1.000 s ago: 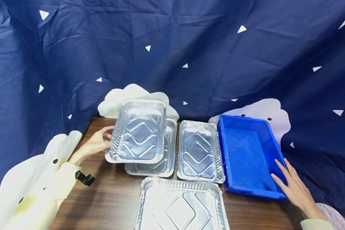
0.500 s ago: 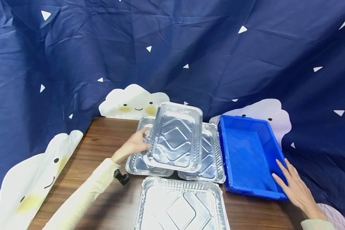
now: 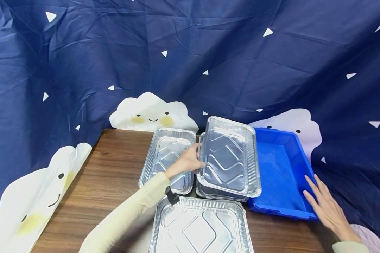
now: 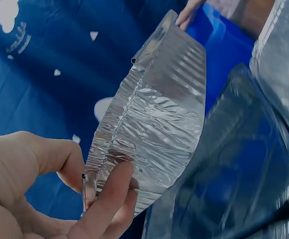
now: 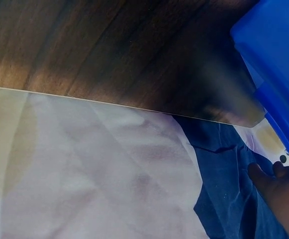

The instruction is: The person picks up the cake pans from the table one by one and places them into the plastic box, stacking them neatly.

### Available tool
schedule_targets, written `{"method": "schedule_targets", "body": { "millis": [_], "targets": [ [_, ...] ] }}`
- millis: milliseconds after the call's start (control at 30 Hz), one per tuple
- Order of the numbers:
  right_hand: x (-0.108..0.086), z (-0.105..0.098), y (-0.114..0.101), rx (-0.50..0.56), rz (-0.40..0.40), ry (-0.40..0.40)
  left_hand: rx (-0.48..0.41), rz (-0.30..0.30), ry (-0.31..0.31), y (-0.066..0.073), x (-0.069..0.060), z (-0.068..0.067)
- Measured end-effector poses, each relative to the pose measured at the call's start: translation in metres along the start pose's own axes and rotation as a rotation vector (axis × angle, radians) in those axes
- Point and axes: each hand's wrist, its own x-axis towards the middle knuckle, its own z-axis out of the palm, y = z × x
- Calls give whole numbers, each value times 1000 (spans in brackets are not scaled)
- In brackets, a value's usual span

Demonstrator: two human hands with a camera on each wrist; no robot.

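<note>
The foil tray (image 3: 225, 158), long axis roughly 12-to-6, lies at 3 o'clock from the left hand (image 3: 188, 161), which pinches its rim; the right hand (image 3: 329, 212), fingers extended, is at the blue bin's (image 3: 273, 172) 4-o'clock edge.

Head view: bright, fairly even light; focus mostly sharp. Nearest foil tray (image 3: 199, 232): strong glare, middle washed nearly white. Left sleeve (image 3: 126, 214): pale, brightly lit. Curtain (image 3: 114, 42): deep shading along folds. Left wrist view: dimmer, bluish cast. Held foil tray (image 4: 159, 124): crinkled wall crisp, scattered highlights. Foil tray at lower right (image 4: 224, 169): dark, blurred. Right wrist view: dim. Wooden tabletop (image 5: 94, 45): heavy shadow, soft lit band toward the edge, hazy pale smear near the corner. Right hand (image 5: 283, 199): shaded, soft-edged.
</note>
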Motion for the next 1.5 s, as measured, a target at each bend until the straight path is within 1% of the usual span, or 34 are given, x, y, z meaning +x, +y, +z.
{"method": "schedule_targets", "body": {
  "millis": [33, 167, 200, 267, 333, 400, 433, 567, 633, 700, 767, 833, 900, 967, 1033, 1067, 1100, 1167, 1200, 1233, 1267, 1300, 1333, 1433, 1500],
  "targets": [
    [0, 0, 0, 2, -5, 3, -5, -6, -4, 4, 2, 6],
    [0, 0, 1, 3, -34, 29, 18, -43, -11, 22, 10, 31],
    [-1, 0, 2, 3, -45, 38, 43, -43, -5, 26, 13, 38],
    [-1, 0, 3, 0, -62, 53, 46, -50, -2, 36, 18, 51],
    [-1, 1, 4, -1, -76, 64, 62, -48, 4, 45, 21, 64],
    [-1, 1, 4, 0, -85, 69, 56, -47, 13, 52, 26, 76],
    [-1, 2, 4, 1, -84, 68, 37, -49, 12, 56, 27, 82],
    [-1, 3, 2, 9, -84, 70, 43, -34, 37, 68, 35, 102],
    [0, 4, 2, 18, -82, 69, 74, -11, 55, 73, 38, 111],
    [0, 4, 2, 30, -78, 67, 120, -1, 69, 80, 41, 119],
    [0, 3, 2, 42, -75, 61, 146, -1, 79, 87, 45, 127],
    [1, 3, 2, 52, -72, 55, 192, -9, 80, 93, 48, 135],
    [1, 3, 3, 61, -73, 52, 226, -20, 80, 97, 53, 144],
    [2, 3, 3, 68, -74, 49, 236, -24, 68, 94, 63, 157],
    [3, 4, 4, 72, -76, 49, 235, -12, 78, 83, 81, 177],
    [3, 4, 4, 72, -77, 49, 233, -2, 92, 73, 93, 191],
    [3, 4, 4, 70, -76, 48, 214, -9, 87, 65, 104, 203],
    [3, 5, 3, 67, -77, 48, 204, -26, 91, 49, 124, 225],
    [3, 5, 3, 66, -77, 50, 211, -26, 103, 41, 132, 235],
    [3, 5, 3, 63, -78, 51, 217, -42, 103, 37, 137, 240],
    [3, 4, 2, 61, -78, 51, 211, -49, 107, 33, 141, 246],
    [3, 4, 2, 61, -79, 51, 210, -65, 103, 33, 140, 246],
    [3, 4, 2, 63, -80, 52, 224, -60, 115, 32, 139, 247],
    [3, 4, 1, 67, -75, 48, 236, -71, 116, 39, 127, 242],
    [3, 4, 1, 72, -69, 44, 249, -43, 133, 38, 125, 245]
  ]
}}
